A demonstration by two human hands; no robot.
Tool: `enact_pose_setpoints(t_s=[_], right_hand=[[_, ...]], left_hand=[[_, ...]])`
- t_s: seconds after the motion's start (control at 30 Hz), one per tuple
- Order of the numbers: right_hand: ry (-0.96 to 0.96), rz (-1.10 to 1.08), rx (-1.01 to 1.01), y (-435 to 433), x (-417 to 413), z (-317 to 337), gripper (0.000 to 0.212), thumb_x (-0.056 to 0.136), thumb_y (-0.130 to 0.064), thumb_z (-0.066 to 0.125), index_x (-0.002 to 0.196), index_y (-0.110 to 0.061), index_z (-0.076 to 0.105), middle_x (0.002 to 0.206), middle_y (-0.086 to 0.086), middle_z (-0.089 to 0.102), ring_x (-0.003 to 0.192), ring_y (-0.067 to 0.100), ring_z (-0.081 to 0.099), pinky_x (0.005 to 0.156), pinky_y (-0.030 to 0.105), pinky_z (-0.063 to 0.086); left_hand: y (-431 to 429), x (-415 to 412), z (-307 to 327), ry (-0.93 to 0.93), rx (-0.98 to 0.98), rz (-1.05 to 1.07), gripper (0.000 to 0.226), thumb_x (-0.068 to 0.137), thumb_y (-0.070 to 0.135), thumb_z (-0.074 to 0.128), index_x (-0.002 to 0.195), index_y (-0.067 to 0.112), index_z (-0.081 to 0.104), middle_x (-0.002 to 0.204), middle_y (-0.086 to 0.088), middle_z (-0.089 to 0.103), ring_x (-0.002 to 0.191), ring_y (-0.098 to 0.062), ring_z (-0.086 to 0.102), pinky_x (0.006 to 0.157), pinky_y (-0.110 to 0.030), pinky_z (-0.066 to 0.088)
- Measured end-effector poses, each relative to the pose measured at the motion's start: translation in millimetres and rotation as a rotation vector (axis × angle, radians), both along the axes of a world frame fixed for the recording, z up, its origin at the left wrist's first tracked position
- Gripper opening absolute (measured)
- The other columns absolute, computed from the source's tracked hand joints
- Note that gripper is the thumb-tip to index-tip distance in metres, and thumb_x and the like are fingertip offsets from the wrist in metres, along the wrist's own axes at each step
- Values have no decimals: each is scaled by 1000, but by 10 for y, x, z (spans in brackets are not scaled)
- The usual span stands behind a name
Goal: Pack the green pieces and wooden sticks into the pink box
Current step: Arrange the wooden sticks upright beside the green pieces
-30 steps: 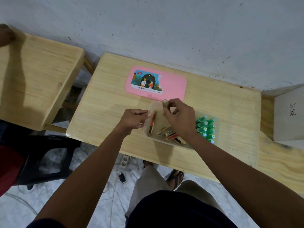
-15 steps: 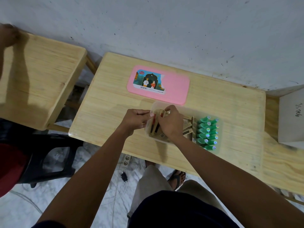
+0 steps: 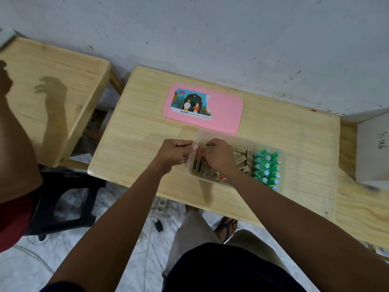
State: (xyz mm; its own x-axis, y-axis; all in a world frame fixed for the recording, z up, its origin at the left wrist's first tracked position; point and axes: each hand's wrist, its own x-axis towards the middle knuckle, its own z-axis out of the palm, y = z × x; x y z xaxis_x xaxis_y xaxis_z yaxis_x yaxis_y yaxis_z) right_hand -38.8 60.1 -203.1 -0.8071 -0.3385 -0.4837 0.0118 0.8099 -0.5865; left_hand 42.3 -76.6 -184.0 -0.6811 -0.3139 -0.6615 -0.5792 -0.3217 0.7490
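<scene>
Steadying the box (image 3: 219,134) on the table (image 3: 134,131) with the left hand (image 3: 175,153) pinched on its end wall, the right hand (image 3: 219,158) closes on a wooden stick (image 3: 202,159) inside, squaring it away from the green pieces (image 3: 267,168).

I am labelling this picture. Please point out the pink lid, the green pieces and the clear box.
pink lid (image 3: 226,111): head view, on its plain pink right half.
green pieces (image 3: 265,166): head view, on the middle of the row.
clear box (image 3: 223,134): head view, on its far rim.
</scene>
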Motion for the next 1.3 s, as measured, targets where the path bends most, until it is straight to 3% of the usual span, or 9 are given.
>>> enact_pose_setpoints(t_s=[0.13, 0.27, 0.33, 0.4, 0.57, 0.77, 1.0, 1.17, 1.3], right_hand=[[-71, -65, -46, -4, 30, 1, 31, 83, -20, 62, 114, -16, 67, 109, 8, 71, 90, 33, 70, 86, 43, 57], [-35, -24, -62, 72, 42, 68, 42, 80, -17, 70, 122, -13, 65, 116, 5, 68, 100, 25, 66, 91, 30, 51], [6, 22, -77, 158, 19, 133, 39, 79, -12, 67, 118, -14, 68, 101, 4, 73, 89, 21, 69, 86, 31, 54], [53, 143, -52, 271, -25, 204, 38, 76, -8, 63, 111, -19, 73, 91, -1, 75, 86, 18, 68, 82, 32, 55], [183, 625, 193, 526, -143, 318, 33, 80, -21, 68, 111, -31, 72, 107, -1, 71, 109, 22, 53, 77, 29, 43], [269, 806, 268, 481, -167, 316, 36, 76, -25, 68, 110, -31, 72, 105, 4, 69, 102, 23, 60, 69, 30, 42], [176, 871, 278, 514, -253, 283, 32, 81, -27, 67, 113, -27, 72, 110, 0, 70, 100, 22, 63, 73, 27, 42], [127, 867, 260, 531, -262, 284, 23, 82, -24, 68, 104, -24, 75, 103, -3, 73, 95, 20, 65, 77, 31, 50], [125, 839, 252, 565, -278, 266, 21, 84, -23, 66, 104, -22, 73, 105, -2, 71, 95, 21, 63, 80, 33, 50]], left_hand=[[1, 4, -7, -2, -7, -8, 20, 83, 17, 76, 102, 11, 75, 89, -2, 77, 74, -10, 72, 68, -26, 59], [13, 8, -4, 8, -21, -3, 19, 83, 17, 76, 102, 11, 76, 87, -1, 77, 72, -8, 71, 66, -24, 57], [20, 16, -14, 11, -47, 0, 17, 83, 19, 77, 99, 14, 76, 88, -2, 77, 76, -10, 71, 67, -25, 58], [38, 24, -18, 12, -83, -2, 20, 84, 21, 76, 102, 13, 76, 93, -4, 77, 80, -12, 71, 70, -27, 60], [116, 49, -41, 45, -152, 36, 21, 85, 19, 75, 105, 12, 76, 87, 2, 76, 74, -9, 71, 68, -27, 60], [215, 72, -79, 49, -479, 25, 22, 83, 27, 77, 103, 19, 77, 100, 1, 76, 94, -9, 70, 84, -34, 58], [252, 78, -28, 41, -484, 56, 24, 82, 24, 78, 104, 15, 76, 104, -1, 76, 95, -8, 68, 89, -40, 57], [297, 73, -8, 54, -570, 41, 24, 84, 23, 75, 106, 14, 76, 106, -2, 75, 94, -6, 67, 90, -25, 53], [343, 77, -22, 26, -665, 9, 21, 87, 26, 72, 105, 16, 77, 104, 0, 76, 95, -14, 70, 92, -35, 54]])
